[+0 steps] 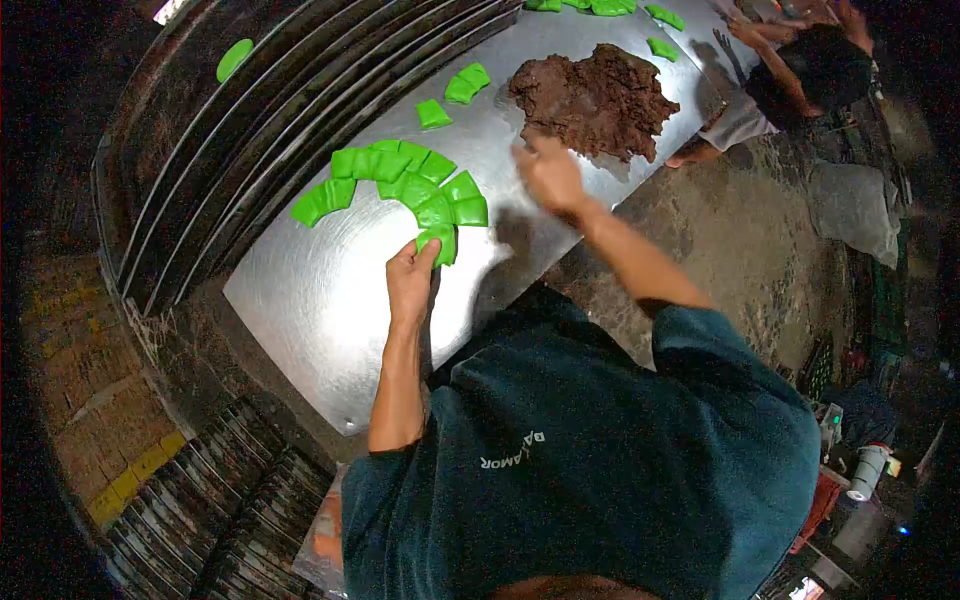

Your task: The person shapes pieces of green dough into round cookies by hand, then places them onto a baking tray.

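Observation:
My left hand point(408, 285) pinches a flat green dough piece point(437, 245) between thumb and fingers, over the near part of the metal table point(330, 330). Just beyond it, several more green dough squares point(405, 170) lie in an overlapping curved row. My right hand point(551, 178) is at the near left edge of a large, rough brown mass point(595, 100) that looks like a thick paste. Its fingers are smeared by motion, so whether they hold anything cannot be made out.
Curved dark metal rails point(290, 110) run along the table's left side, with a green oval piece point(234, 61) on them. Smaller groups of green squares point(467, 83) lie farther up the table. Another person point(810, 75) works at the far right end. A grey sheet point(852, 210) lies at the right.

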The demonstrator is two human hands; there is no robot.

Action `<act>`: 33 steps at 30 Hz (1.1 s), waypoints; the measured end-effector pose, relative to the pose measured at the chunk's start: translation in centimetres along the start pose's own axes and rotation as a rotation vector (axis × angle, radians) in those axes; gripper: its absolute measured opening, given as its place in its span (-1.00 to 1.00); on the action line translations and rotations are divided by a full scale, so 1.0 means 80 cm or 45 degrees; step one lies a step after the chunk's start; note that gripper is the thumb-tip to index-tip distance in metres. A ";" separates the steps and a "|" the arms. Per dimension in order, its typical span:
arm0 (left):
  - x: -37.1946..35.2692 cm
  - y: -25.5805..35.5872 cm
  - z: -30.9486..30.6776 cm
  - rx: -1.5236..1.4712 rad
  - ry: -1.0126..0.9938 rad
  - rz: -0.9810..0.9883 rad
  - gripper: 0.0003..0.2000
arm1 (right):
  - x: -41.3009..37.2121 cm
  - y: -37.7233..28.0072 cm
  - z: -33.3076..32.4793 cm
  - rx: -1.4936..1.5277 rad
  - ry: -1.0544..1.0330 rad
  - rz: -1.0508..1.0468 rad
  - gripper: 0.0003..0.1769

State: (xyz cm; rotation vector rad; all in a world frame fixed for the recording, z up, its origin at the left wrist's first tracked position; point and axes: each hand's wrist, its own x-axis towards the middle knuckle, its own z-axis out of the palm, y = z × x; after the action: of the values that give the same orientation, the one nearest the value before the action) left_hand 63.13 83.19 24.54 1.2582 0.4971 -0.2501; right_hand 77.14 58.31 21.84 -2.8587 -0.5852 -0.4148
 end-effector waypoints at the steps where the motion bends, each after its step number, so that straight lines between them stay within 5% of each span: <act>1: -0.003 0.004 0.000 0.180 0.052 0.167 -0.79 | 0.017 0.007 -0.037 -0.127 0.100 -0.214 -0.82; 3: -0.003 0.019 0.004 0.362 0.114 0.327 -0.78 | 0.030 0.033 -0.020 -0.153 -0.043 -0.195 -0.86; 7: -0.016 0.029 0.000 0.316 0.344 0.085 -0.80 | 0.032 0.033 -0.022 0.023 -0.407 -0.013 -0.78; 9: -0.016 0.023 -0.006 -0.228 0.365 0.202 -0.80 | 0.035 0.053 -0.031 0.184 -0.555 -0.002 -0.72; 10: -0.018 0.022 -0.011 -0.316 0.377 0.237 -0.79 | 0.020 0.053 -0.036 0.183 -0.562 -0.008 -0.72; 12: -0.026 0.025 -0.026 -0.498 0.396 0.176 -0.78 | -0.032 0.041 -0.048 0.270 -0.120 -0.021 -0.67; 16: -0.039 0.033 -0.029 -0.712 0.391 0.106 -0.75 | -0.071 0.037 -0.047 0.159 0.006 -0.151 -0.45; 19: -0.042 0.029 -0.029 -0.625 0.364 0.090 -0.74 | -0.030 0.027 -0.076 0.421 -0.043 0.361 -0.70; 25: -0.040 0.017 -0.012 -0.583 0.286 0.120 -0.72 | -0.016 -0.035 -0.043 0.405 -0.204 0.188 -0.70; 27: -0.039 0.015 -0.004 -0.545 0.319 0.071 -0.74 | -0.010 -0.112 -0.069 1.219 -0.258 0.261 -0.74; 29: -0.042 0.017 0.008 -0.590 0.251 0.151 -0.75 | -0.017 -0.178 -0.093 1.137 -0.211 -0.167 -0.71; 30: -0.043 0.019 0.010 -0.630 0.153 0.203 -0.77 | -0.019 -0.208 -0.081 1.027 0.028 -0.402 -0.72; 31: -0.047 0.021 0.005 -0.515 0.206 0.230 -0.76 | -0.023 -0.223 -0.079 0.838 0.009 -0.413 -0.71; 33: -0.056 0.024 -0.010 -0.654 0.224 0.261 -0.76 | -0.006 -0.232 -0.100 1.071 -0.466 -0.273 -0.67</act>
State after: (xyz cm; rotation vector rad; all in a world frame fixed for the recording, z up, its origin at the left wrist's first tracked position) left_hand 59.92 84.10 28.20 0.8211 0.5363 0.1584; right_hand 67.26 72.94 31.66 -2.0603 -0.8735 0.2880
